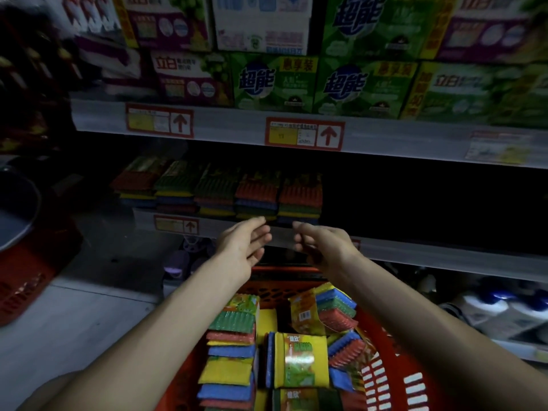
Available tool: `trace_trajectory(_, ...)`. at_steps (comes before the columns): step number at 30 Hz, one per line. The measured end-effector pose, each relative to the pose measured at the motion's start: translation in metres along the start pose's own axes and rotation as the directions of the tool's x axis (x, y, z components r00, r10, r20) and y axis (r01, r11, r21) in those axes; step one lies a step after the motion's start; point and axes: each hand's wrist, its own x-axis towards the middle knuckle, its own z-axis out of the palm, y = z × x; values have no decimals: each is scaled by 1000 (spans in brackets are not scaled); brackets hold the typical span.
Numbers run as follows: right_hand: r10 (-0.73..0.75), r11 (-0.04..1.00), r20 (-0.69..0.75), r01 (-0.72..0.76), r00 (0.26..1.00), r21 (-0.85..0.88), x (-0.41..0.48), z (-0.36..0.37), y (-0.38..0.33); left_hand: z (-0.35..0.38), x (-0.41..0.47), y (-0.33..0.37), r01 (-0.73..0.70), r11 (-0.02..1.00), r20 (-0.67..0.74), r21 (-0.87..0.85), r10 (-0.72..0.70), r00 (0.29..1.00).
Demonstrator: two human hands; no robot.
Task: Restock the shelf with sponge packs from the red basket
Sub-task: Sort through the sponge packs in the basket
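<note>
Sponge packs [299, 360] fill the red basket [385, 339] beneath the left hand [246, 247] and right hand [323, 247], both empty, fingers relaxed; stacked packs [258, 194] sit on the shelf [142, 216] just beyond.

Dark shelf [216, 225]: five stacks of sponge packs [256, 194] side by side on its left part, touching. Upper shelf [231, 129] carries stacked detergent boxes [272, 81].

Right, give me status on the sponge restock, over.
Left grip open, empty. Right grip loosely curled, empty. Sponge packs waiting in red basket. Nothing blocking shelf.
</note>
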Motion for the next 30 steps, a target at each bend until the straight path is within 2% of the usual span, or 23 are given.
trace_trajectory(5,-74,980,152,100,986,-171,-34,-33,-2,-11,-34,-19,-128,982,93,140,116,989)
trace_trajectory(8,-82,960,169,123,982,-250,-51,-55,2,-23,-52,-31,-251,931,164,265,213,963)
trace_trajectory(13,-83,893,163,146,983,-425,-73,-83,25,-46,-65,-51,-438,759,297,481,328,897)
trace_trajectory(15,-69,864,181,150,981,-480,-78,-93,41,-58,-64,-58,-538,631,373,558,388,843)
trace_trajectory(16,-85,828,182,171,980,-535,-79,-98,50,-65,-62,-61,-593,525,420,611,420,805)
trace_trajectory(17,-117,751,182,207,976,-627,-78,-105,60,-74,-60,-64,-633,403,465,661,442,767)
trace_trajectory(20,-170,337,230,276,958,-900,-75,-131,91,-101,-55,-72,-658,98,550,746,467,692)
trace_trajectory(21,-155,225,252,283,955,-932,-75,-138,101,-110,-55,-74,-643,22,561,766,467,684)
trace_trajectory(23,-108,63,255,263,961,-963,-78,-154,120,-126,-53,-82,-591,-135,578,795,460,674)
trace_trajectory(24,-84,-13,243,243,966,-970,-79,-160,130,-134,-53,-86,-562,-179,574,807,460,678)
trace_trajectory(27,-6,-236,236,228,972,-944,-86,-171,149,-155,-50,-100,-506,-220,549,834,425,720)
trace_trajectory(30,9,-349,294,279,956,-895,-91,-172,154,-173,-44,-115,-472,-377,593,797,344,728)
